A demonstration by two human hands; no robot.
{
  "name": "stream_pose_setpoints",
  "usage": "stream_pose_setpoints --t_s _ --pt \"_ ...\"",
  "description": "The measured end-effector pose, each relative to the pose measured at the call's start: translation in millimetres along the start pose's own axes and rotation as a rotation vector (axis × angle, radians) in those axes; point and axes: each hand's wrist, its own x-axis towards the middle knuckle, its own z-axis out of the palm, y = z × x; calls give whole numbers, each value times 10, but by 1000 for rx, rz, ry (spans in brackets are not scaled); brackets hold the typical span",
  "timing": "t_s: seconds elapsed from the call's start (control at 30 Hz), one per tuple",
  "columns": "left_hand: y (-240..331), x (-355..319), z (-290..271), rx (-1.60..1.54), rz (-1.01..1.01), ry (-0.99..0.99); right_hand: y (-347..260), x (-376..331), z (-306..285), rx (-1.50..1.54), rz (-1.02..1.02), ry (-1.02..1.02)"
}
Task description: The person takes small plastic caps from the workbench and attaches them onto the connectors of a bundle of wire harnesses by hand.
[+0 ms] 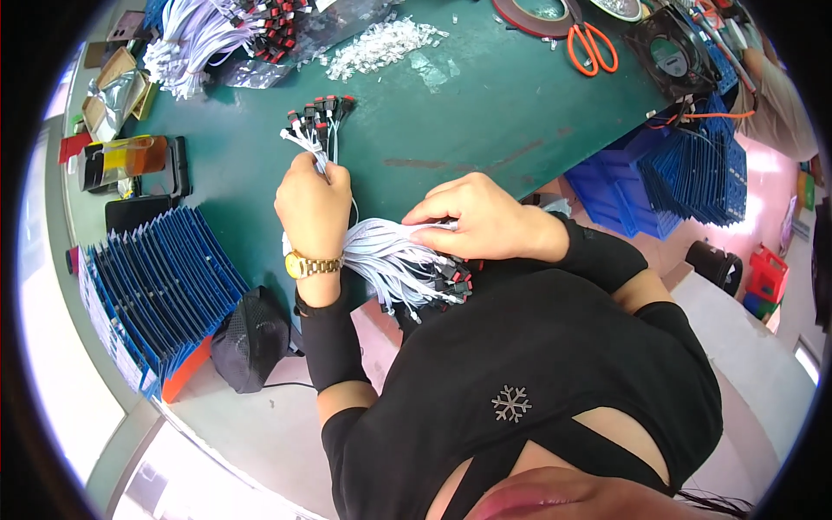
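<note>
My left hand (314, 212), with a gold watch at its wrist, is closed around a small bunch of white cables (319, 146). Black and red connectors (322, 111) stick out beyond its fingers, over the green table. A larger bundle of white cables (381, 247) lies at the table's near edge, against my body, its connectors (452, 279) toward the right. My right hand (485, 217) rests on the right side of this bundle. Its thumb and forefinger pinch a white cable end; the other fingers are curled.
At the back left lies a big heap of white cables (186, 43), beside a pile of small clear plastic pieces (386, 45). Orange-handled scissors (593, 49), a tape roll (542, 16) and a black fan (672, 54) lie back right. Blue panels stand in racks left (165, 290) and right (698, 173).
</note>
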Motion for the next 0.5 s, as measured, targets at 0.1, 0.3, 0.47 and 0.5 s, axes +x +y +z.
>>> stream_pose_setpoints --t_s 0.1,0.3,0.47,0.5 --pt "97 -18 -14 -104 -16 76 21 -67 46 54 11 69" --pt "62 13 13 -48 110 144 143 -67 -82 136 -30 -13" --pt "198 3 26 17 81 87 416 -32 -346 417 4 8" --pt "221 -18 55 73 77 117 464 33 -459 480 93 54"
